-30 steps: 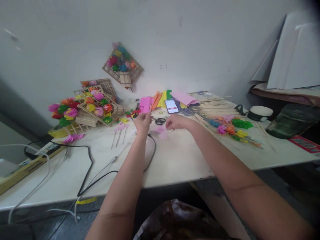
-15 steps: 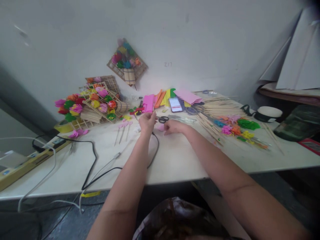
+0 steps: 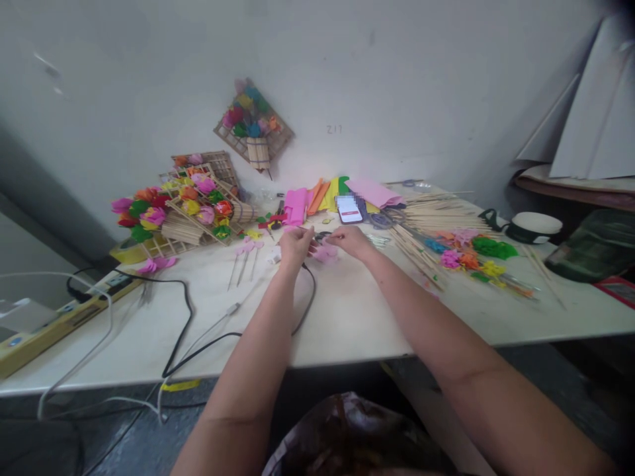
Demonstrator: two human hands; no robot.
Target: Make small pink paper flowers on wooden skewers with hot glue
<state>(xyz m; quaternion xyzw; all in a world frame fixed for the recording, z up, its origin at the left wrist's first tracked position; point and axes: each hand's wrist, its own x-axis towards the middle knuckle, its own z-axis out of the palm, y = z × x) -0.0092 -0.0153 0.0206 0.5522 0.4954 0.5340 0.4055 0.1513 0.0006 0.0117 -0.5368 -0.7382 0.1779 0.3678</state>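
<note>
Both my hands meet over the middle of the white table [image 3: 357, 317]. My left hand [image 3: 294, 245] is closed in a pinch, seemingly on a thin wooden stick that pokes out past its fingers. My right hand [image 3: 352, 240] is closed too, its fingertips on small pink paper petals [image 3: 325, 253] lying between the two hands. Black-handled scissors [image 3: 322, 235] lie just behind my fingers. A phone [image 3: 350, 209] with a lit screen rests beyond them, beside folded coloured paper sheets [image 3: 322, 195].
Stick-frame baskets of paper flowers [image 3: 183, 211] stand at the back left, another hangs on the wall [image 3: 253, 129]. A pile of skewers [image 3: 436, 215] and finished flowers [image 3: 471, 254] lies right. Cables [image 3: 183, 317] and a power strip [image 3: 59, 317] cross the left side.
My right hand has moved up and back from the table toward my left hand, and the pink petals now show between them. The view has barely shifted.
</note>
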